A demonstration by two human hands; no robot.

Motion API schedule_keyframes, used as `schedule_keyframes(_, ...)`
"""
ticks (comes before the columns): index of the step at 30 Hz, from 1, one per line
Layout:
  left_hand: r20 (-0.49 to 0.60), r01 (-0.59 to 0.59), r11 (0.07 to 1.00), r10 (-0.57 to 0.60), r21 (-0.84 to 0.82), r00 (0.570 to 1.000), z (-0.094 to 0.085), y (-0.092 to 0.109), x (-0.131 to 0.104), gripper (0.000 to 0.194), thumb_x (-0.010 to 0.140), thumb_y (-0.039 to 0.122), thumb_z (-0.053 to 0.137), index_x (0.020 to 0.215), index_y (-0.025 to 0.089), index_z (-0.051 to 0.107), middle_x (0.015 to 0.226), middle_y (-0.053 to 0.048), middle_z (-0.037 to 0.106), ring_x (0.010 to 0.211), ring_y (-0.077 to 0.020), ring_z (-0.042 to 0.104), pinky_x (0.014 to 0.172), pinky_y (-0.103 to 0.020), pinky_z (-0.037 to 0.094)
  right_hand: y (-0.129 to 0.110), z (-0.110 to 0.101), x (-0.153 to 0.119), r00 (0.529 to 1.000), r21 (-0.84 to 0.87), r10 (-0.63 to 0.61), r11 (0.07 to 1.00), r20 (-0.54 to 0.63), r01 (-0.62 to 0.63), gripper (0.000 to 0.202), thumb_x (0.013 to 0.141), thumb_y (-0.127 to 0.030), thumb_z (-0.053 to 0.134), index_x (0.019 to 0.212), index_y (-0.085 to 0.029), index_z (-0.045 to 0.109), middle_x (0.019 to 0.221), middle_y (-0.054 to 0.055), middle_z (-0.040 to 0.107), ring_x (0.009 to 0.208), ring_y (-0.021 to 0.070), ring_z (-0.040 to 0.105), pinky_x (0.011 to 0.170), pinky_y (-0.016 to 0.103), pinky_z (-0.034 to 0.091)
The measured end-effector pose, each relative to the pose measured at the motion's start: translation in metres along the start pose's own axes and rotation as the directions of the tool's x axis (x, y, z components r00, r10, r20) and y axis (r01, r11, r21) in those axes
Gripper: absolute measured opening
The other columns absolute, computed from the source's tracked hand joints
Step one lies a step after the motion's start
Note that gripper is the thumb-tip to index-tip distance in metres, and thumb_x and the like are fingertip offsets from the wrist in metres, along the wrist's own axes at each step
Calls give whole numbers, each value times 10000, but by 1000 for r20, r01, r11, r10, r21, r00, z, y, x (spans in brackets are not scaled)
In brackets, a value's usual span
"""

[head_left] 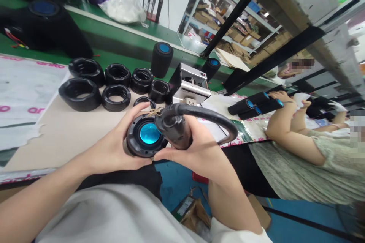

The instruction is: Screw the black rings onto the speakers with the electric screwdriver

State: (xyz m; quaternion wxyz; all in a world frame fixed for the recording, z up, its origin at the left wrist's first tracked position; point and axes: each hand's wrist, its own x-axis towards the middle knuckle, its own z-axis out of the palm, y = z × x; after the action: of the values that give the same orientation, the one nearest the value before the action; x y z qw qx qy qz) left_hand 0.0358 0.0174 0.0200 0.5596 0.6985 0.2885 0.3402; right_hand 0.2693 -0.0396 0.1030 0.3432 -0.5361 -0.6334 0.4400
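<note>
My left hand (115,146) wraps round the side of a black round speaker (133,136) with a shiny blue centre disc facing up. My right hand (203,153) grips a black electric screwdriver (182,134), whose thick cord loops up and to the right. The tool is at the speaker's right side, with a string tied at its top. Its tip is hidden from me. Just beyond my hands, several black plastic rings (116,98) lie on a beige cardboard sheet (76,133).
A silver box-like screw feeder (192,83) stands beyond my hands. Black cylindrical speakers (162,60) with blue ends stand on the green bench (114,41). To the right, a co-worker's hand (281,97) touches several similar speakers (242,107). A plastic bag (124,7) lies at the back.
</note>
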Motion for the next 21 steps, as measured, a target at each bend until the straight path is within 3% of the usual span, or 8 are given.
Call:
schedule_keyframes(6,-8,-52,998,52,25,999,-2,-11,-1,1166,764,438,1001,1711,397,321,1683,-119,538,1506,-447,602,1200,-562,600,1,-1,0,998,-23,58,998,6,-58,677,766,-331,1053,1337,-392,695,1177,-61,773,1068,218,745,877,348,607)
schedule_keyframes(9,-42,-100,994,99,-43,994,2,-13,-2,1323,663,639,1042,1733,363,313,1713,-152,507,1537,-477,562,1260,-627,528,1,-1,2,996,-41,91,995,23,-90,685,783,-305,1031,1372,-353,683,1181,-30,778,1037,236,748,843,365,623)
schedule_keyframes(11,-104,-116,992,110,-45,988,6,-10,-3,1303,619,718,1033,1692,336,399,1686,-148,542,1535,-477,564,1285,-628,502,0,-2,3,995,-45,90,995,43,-88,677,794,-293,1014,1378,-330,674,1223,-8,774,1054,249,749,847,383,636)
schedule_keyframes(15,-192,-82,996,88,42,977,14,0,-3,888,789,586,988,1528,330,568,1557,-84,666,1455,-405,653,1247,-539,564,-2,-4,6,997,-29,66,997,34,-65,646,766,-354,1034,1292,-305,662,1096,10,754,1247,302,713,996,440,638)
schedule_keyframes(18,-203,-89,991,107,98,973,14,-1,-4,885,767,565,997,1500,337,557,1515,-76,691,1404,-391,691,1198,-526,608,0,-6,9,998,-1,61,998,30,-61,683,749,-409,1044,1289,-297,641,933,3,699,1356,326,661,1068,463,621)
schedule_keyframes(21,-230,-56,989,86,133,969,11,-8,-7,950,688,583,1033,1472,347,551,1498,-77,691,1399,-405,687,1201,-549,606,3,-8,12,994,-13,92,996,64,-91,756,723,-411,1053,1347,-304,639,1020,0,721,1301,316,680,1002,423,618)
